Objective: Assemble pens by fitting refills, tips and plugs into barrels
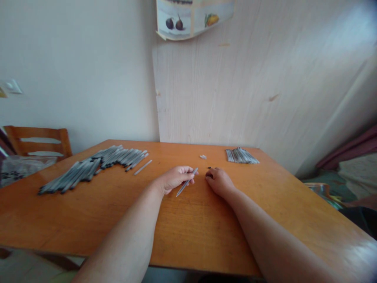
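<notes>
In the middle of the table, my left hand (pixel 179 177) pinches a slim, translucent pen (pixel 183 188), which slants with its pointed end down toward me. My right hand (pixel 219 181) rests on the tabletop just to the right, fingers curled in; whatever they may hold is hidden. A small black piece (pixel 209 168) lies right by its fingertips. Beyond both hands are a few small whitish pieces (pixel 203 157). A large heap of clear pens with black ends (pixel 79 173) spreads over the left side, and one loose pen (pixel 143 167) lies beside it.
A neat row of pens (pixel 242 155) lies at the back right of the wooden table (pixel 188 236). The wall (pixel 206 94) stands behind the table. At the left are a wooden chair (pixel 41 135) and a clear plastic bag (pixel 23 167) with dark bits in it.
</notes>
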### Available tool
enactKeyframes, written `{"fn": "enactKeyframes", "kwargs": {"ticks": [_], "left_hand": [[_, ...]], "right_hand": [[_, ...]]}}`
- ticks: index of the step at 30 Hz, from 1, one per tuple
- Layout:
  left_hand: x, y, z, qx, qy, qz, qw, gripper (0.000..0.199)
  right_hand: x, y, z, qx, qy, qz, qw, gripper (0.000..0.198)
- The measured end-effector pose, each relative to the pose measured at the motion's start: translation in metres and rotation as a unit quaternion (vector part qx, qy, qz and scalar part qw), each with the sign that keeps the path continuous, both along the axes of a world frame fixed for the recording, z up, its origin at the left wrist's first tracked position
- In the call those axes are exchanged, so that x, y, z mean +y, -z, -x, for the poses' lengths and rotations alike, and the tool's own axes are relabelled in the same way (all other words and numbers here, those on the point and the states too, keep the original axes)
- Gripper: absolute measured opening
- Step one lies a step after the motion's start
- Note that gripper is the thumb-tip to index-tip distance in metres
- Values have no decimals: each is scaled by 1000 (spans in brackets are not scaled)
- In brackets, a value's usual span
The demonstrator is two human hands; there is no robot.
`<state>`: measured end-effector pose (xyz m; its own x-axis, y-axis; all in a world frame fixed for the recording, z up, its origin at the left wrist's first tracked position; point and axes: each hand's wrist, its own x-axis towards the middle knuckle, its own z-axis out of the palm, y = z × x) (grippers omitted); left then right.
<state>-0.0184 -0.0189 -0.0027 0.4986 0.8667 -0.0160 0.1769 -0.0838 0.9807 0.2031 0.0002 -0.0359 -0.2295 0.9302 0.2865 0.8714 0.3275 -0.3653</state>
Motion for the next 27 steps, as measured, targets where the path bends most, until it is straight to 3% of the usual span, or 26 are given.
{"fn": "enactKeyframes", "kwargs": {"ticks": [12,17,19,22,25,27], "left_hand": [[-2,0,-1,19,7,16,1000,37],[-3,0,0,29,17,15,999,35],[-3,0,0,34,25,14,999,35],[-4,-1,-1,35,38,15,999,36],[-5,-2,-1,30,44,13,998,36],[-6,-3,-2,28,47,12,998,35]], "right_hand": [[-1,-3,-2,0,43,24,999,22],[-3,-7,-1,134,31,0,990,18],[-5,-10,0,252,-3,15,968,17],[-9,-15,2,412,-60,94,904,22],[-15,-20,4,499,-92,156,848,26],[-18,-24,6,532,-101,168,824,25]]}}
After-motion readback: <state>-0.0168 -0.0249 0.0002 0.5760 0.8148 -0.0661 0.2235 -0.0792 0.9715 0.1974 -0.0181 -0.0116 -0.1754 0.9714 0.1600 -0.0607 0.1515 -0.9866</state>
